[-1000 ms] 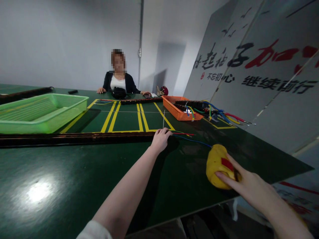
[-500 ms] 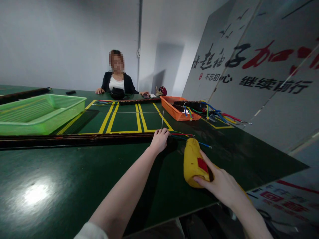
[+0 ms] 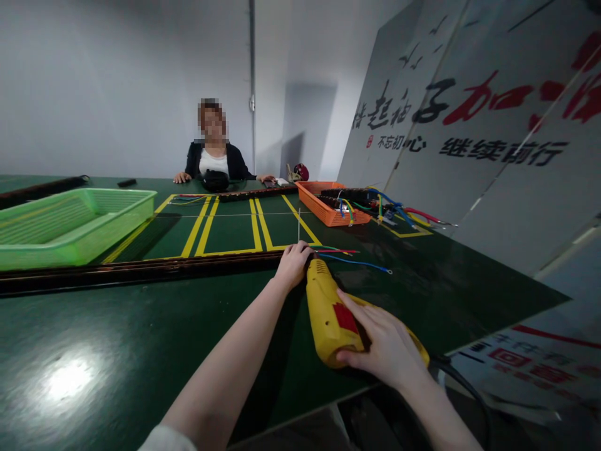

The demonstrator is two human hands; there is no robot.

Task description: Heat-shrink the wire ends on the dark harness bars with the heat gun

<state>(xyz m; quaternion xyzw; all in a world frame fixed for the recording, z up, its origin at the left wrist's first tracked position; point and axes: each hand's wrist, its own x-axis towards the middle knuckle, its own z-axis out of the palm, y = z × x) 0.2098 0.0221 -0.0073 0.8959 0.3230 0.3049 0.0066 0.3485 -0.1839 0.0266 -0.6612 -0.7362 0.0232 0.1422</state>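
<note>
My left hand (image 3: 294,260) is closed around the right end of a long dark wire harness (image 3: 154,269). Beyond its fingers fan out a red wire (image 3: 340,251), a green one and a blue wire (image 3: 361,260) with a ring terminal. A thin pale strip (image 3: 299,224), perhaps a cable tie, sticks up at the fingers. My right hand (image 3: 387,341) grips a yellow heat gun (image 3: 328,316) with a red label. Its front end lies close beside my left hand; whether they touch is hidden.
A green basket (image 3: 113,241) stands at left on the green table (image 3: 225,338). Further back, an orange basket (image 3: 323,216) holds dark harnesses with coloured wires. Across the table sits a person (image 3: 216,160). A black cord (image 3: 462,376) hangs past the near right edge.
My right hand has brought the heat gun left and forward, up to my left hand and the harness end. My left hand keeps its hold. The view has shifted slightly.
</note>
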